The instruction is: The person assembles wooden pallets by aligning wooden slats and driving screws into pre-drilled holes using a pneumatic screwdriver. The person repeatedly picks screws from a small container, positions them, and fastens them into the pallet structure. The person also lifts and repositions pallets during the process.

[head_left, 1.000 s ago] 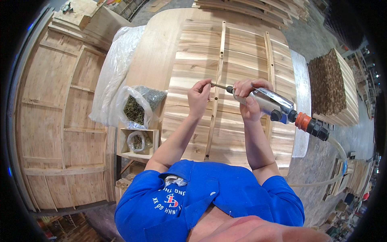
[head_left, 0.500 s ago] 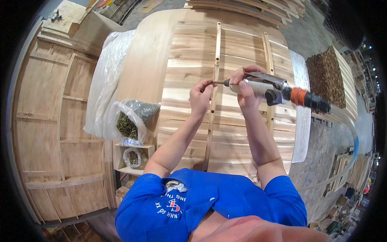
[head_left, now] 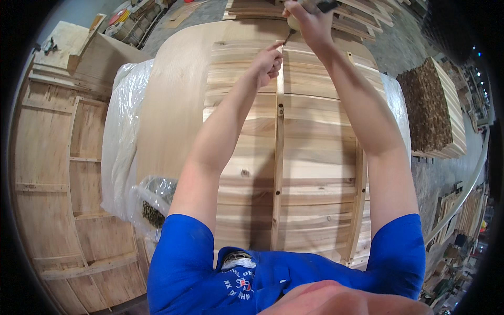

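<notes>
My right hand (head_left: 311, 25) grips an air screwdriver (head_left: 295, 22), whose body runs out past the top edge of the view. Its thin bit (head_left: 289, 35) points down at the far end of a narrow wooden strip (head_left: 279, 157) with dark holes along it. Beside the bit tip is my left hand (head_left: 268, 65), index finger stretched to the strip's end and the other fingers curled in. Whether a screw sits at the fingertip is too small to tell. The strip lies across a wide panel of pale planks (head_left: 241, 142), next to a second strip (head_left: 360, 191).
On the left, a plastic bag of screws (head_left: 153, 212) is partly hidden by my left arm, near a plastic-wrapped stack (head_left: 123, 142). A wooden frame panel (head_left: 39, 147) stands farther left. Stacked boards (head_left: 428, 107) lie right. An air hose (head_left: 467, 189) curves along the right side.
Both hands have moved away from me, from the strip's middle to its far end. The screwdriver has swung from lying sideways to pointing down at the strip.
</notes>
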The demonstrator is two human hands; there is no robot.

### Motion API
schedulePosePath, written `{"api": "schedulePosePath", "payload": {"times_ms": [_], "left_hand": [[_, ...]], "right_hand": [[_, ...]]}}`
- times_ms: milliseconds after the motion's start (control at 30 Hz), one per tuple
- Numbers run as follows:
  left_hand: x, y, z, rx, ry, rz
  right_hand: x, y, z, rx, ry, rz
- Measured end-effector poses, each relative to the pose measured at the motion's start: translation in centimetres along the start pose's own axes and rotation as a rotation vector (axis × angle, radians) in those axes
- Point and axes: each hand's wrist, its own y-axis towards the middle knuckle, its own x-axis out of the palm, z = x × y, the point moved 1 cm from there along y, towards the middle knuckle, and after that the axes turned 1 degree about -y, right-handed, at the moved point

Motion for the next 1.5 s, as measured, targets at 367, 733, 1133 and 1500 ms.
{"api": "schedulePosePath", "payload": {"times_ms": [367, 733, 1133, 1500], "left_hand": [[-4.9, 10.4, 0.0, -0.129, 0.126, -0.049], [-6.0, 12.1, -2.6, 0.024, -0.09, 0.178], [-11.2, 9.1, -4.8, 0.208, -0.985, 0.317], [-9.2, 8.4, -6.5, 0.188, -0.85, 0.252]], "right_hand": [[2.2, 4.1, 10.7, 0.112, -0.213, -0.05], [3.5, 3.8, 13.2, 0.139, -0.25, -0.085], [3.6, 4.3, 14.3, 0.154, -0.267, -0.079], [4.2, 4.5, 14.4, 0.134, -0.259, -0.089]]}}
